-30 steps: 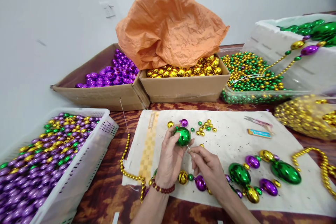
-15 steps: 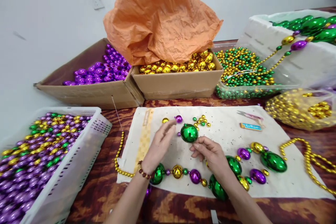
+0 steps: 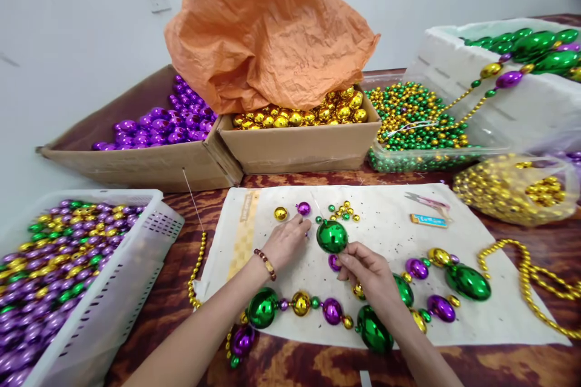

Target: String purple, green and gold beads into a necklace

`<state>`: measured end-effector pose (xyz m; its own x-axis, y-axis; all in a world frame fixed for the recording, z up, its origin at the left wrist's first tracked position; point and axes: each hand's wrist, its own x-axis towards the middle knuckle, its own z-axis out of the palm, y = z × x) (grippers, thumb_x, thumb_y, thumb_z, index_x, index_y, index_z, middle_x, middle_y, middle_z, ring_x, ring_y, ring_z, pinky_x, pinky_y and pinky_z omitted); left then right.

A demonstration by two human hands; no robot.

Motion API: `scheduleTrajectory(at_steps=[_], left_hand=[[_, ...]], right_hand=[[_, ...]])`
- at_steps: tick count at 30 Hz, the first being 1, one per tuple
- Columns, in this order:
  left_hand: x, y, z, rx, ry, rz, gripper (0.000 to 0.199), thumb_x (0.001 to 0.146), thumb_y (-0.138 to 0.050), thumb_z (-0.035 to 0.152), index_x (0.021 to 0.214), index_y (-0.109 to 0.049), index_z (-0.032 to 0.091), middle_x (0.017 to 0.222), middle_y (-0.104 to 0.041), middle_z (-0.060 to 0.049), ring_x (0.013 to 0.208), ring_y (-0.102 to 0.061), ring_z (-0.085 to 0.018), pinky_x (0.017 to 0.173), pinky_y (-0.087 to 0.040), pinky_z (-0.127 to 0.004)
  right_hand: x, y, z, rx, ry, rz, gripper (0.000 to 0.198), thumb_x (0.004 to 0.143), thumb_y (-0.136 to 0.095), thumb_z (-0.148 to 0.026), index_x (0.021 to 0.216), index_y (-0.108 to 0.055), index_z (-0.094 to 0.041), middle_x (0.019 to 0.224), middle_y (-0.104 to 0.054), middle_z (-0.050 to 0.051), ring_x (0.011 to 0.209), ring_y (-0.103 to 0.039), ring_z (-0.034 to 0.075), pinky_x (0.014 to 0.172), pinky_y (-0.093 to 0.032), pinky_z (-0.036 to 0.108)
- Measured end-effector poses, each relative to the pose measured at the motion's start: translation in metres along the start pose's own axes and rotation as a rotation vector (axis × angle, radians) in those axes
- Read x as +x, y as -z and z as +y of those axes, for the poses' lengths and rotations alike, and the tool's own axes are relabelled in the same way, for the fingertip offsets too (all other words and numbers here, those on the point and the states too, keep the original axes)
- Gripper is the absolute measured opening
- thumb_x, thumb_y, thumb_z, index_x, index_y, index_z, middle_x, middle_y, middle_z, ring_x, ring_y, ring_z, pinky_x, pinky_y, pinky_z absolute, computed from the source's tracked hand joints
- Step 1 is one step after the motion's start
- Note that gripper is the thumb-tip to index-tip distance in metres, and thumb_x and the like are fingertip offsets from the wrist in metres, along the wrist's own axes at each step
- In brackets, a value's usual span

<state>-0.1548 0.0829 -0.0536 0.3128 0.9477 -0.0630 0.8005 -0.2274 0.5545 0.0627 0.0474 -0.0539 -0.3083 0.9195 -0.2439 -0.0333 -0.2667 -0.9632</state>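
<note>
White cloth (image 3: 385,205) covers part of a brown patterned table (image 3: 318,366). Over it, the right hand (image 3: 365,266) pinches a large green bead (image 3: 331,236) at its lower edge; the left hand (image 3: 288,245) lowers fingertips near a purple bead (image 3: 303,208), grip unclear.

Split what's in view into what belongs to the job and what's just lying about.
Belongs, it seems:
large green bead in right hand
purple bead near left hand
beaded strand
white cloth

Probably lying about for now:
snips
blue-labelled item
orange sheet
</note>
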Motion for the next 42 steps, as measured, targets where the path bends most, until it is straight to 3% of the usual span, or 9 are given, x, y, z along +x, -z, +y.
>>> scheduleTrajectory(at_steps=[3,6,9,13,22,29,36,42], left_hand=[[-0.001,0.006,-0.008,-0.356,0.106,0.156,0.01,0.084,-0.056,0.023,0.092,-0.06,0.019,0.09,-0.061,-0.005,0.085,-0.058,-0.019,0.079,-0.045,-0.033],[-0.012,0.017,-0.012,-0.943,0.281,0.308,0.015,0.083,-0.06,0.028,0.094,-0.06,0.018,0.089,-0.064,-0.005,0.082,-0.062,-0.018,0.076,-0.048,-0.032],[-0.029,0.031,-0.009,-1.44,0.319,0.4,0.017,0.083,-0.062,0.027,0.098,-0.062,0.018,0.097,-0.065,-0.005,0.087,-0.064,-0.017,0.084,-0.049,-0.033],[-0.047,0.043,-0.002,-1.706,0.312,0.485,0.022,0.084,-0.063,0.023,0.104,-0.065,0.014,0.094,-0.066,-0.007,0.089,-0.065,-0.017,0.088,-0.05,-0.034],[-0.055,0.045,-0.005,-1.844,0.292,0.545,0.019,0.086,-0.061,0.025,0.103,-0.065,0.016,0.09,-0.067,-0.003,0.09,-0.065,-0.018,0.092,-0.051,-0.041],[-0.053,0.044,-0.001,-1.872,0.331,0.571,0.016,0.084,-0.064,0.025,0.095,-0.064,0.014,0.085,-0.067,-0.003,0.084,-0.066,-0.015,0.089,-0.052,-0.037],[-0.054,0.046,0.004,-1.817,0.329,0.613,0.017,0.08,-0.069,0.027,0.091,-0.065,0.015,0.084,-0.067,-0.004,0.083,-0.066,-0.016,0.09,-0.051,-0.038],[-0.055,0.034,0.013,-1.609,0.331,0.622,0.03,0.079,-0.069,0.028,0.106,-0.065,0.017,0.088,-0.067,-0.005,0.084,-0.065,-0.016,0.081,-0.05,-0.03]], right_hand=[[0.001,-0.005,0.003,-0.054,0.016,-0.015,0.02,0.089,-0.056,-0.034,0.078,-0.058,-0.017,0.066,-0.06,0.0,0.055,-0.051,0.011,0.049,-0.035,0.02],[0.001,-0.01,0.004,-0.119,0.028,-0.049,0.019,0.09,-0.054,-0.032,0.077,-0.057,-0.018,0.068,-0.059,-0.001,0.058,-0.054,0.012,0.052,-0.037,0.022],[0.0,-0.017,0.001,-0.194,0.063,-0.114,0.018,0.09,-0.052,-0.03,0.076,-0.056,-0.019,0.066,-0.055,-0.002,0.061,-0.056,0.013,0.058,-0.04,0.023],[-0.001,-0.024,-0.004,-0.29,0.106,-0.204,0.019,0.092,-0.049,-0.029,0.077,-0.055,-0.02,0.069,-0.056,-0.002,0.065,-0.059,0.015,0.062,-0.043,0.025],[-0.003,-0.027,-0.005,-0.379,0.118,-0.247,0.018,0.092,-0.047,-0.027,0.076,-0.053,-0.021,0.07,-0.055,-0.002,0.065,-0.061,0.015,0.061,-0.042,0.024],[-0.005,-0.032,-0.008,-0.41,0.122,-0.256,0.018,0.09,-0.048,-0.026,0.074,-0.053,-0.021,0.067,-0.056,-0.002,0.064,-0.061,0.016,0.06,-0.042,0.025],[-0.004,-0.034,-0.004,-0.421,0.11,-0.236,0.018,0.09,-0.048,-0.027,0.075,-0.055,-0.021,0.066,-0.055,-0.003,0.062,-0.06,0.015,0.059,-0.042,0.024],[0.004,-0.043,-0.002,-0.301,0.08,-0.199,0.018,0.089,-0.05,-0.029,0.076,-0.057,-0.019,0.064,-0.056,-0.003,0.057,-0.058,0.013,0.057,-0.041,0.023]])
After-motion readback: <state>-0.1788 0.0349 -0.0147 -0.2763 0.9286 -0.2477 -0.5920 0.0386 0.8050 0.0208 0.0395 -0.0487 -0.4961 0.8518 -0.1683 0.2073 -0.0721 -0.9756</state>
